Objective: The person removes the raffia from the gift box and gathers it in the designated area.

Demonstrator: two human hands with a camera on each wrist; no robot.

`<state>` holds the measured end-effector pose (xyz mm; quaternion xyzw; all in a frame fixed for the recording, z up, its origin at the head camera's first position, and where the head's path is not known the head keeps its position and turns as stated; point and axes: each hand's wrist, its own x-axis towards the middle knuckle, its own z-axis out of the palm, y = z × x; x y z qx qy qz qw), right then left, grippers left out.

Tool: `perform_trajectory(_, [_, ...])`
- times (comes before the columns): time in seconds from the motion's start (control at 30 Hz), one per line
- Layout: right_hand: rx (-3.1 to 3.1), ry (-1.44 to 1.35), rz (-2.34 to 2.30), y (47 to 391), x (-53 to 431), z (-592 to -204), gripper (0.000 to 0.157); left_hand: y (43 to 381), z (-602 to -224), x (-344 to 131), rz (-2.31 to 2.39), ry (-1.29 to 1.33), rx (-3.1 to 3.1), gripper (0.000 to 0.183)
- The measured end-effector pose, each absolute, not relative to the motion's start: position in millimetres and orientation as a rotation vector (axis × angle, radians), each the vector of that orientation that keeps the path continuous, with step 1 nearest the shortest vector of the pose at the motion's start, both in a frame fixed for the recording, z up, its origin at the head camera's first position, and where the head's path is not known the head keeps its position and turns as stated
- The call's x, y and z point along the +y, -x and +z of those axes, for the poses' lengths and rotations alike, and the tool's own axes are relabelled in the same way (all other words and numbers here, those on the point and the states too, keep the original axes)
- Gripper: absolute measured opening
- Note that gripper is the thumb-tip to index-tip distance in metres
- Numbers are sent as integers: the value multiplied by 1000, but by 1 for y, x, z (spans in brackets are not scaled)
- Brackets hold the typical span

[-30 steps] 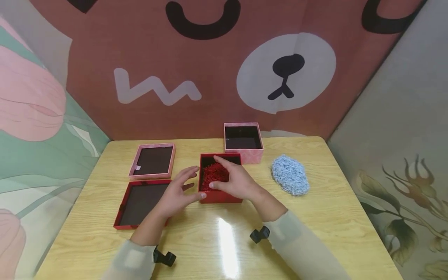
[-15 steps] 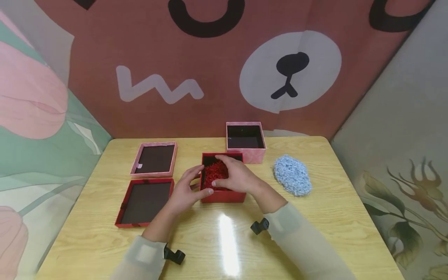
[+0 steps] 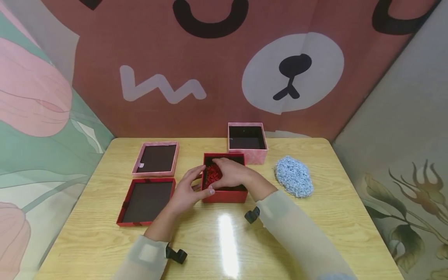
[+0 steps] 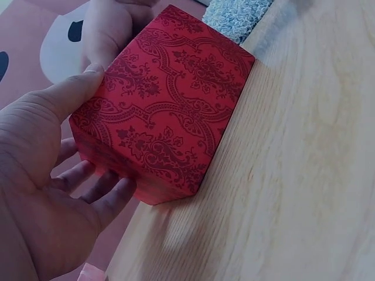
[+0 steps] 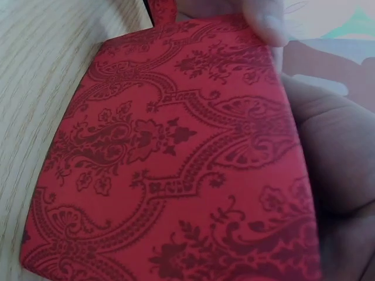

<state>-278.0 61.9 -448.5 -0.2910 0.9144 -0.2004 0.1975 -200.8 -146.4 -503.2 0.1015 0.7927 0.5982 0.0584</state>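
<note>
An open red box (image 3: 225,197) with a dark inside stands on the table, its outer walls patterned in darker red in both wrist views. My left hand (image 3: 185,193) grips its near left corner, thumb by the front rim and fingers along the left wall. In the left wrist view, that thumb (image 4: 79,88) lies at the box's top edge. My right hand (image 3: 231,173) reaches down into the box, thumb and fingers curved round a clump of red shredded paper (image 3: 212,174). Its palm hides part of the clump. The right wrist view mostly shows the front wall (image 5: 170,152).
A pink box (image 3: 255,156) stands open behind the red one. Left of it lie a pink lid (image 3: 158,158) and a red lid (image 3: 148,202), insides up. A wad of light blue shredded paper (image 3: 293,176) rests on the right. A printed wall hanging (image 3: 217,70) backs the table.
My left hand has come in from the left and taken hold of the box corner. My right hand has sunk further into the box, covering more of the red paper.
</note>
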Motion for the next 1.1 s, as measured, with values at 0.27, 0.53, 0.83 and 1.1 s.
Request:
perform_trajectory(0.27, [2396,779,-647,289,56,-456,111,200,-503,-148,1818,-289,2391,88])
perform_trajectory(0.53, [2293,740,-705,293,57,-462,112,201,-505,-149,1830,-282,2372,88])
perform_trajectory(0.83, [2219,810,-673,294,60,-466,98,201,-505,-149,1840,-289,2362,89])
perform_trajectory(1.1, [2149,848,-663,296,63,-464,97,203,-507,-149,1832,-279,2370,89])
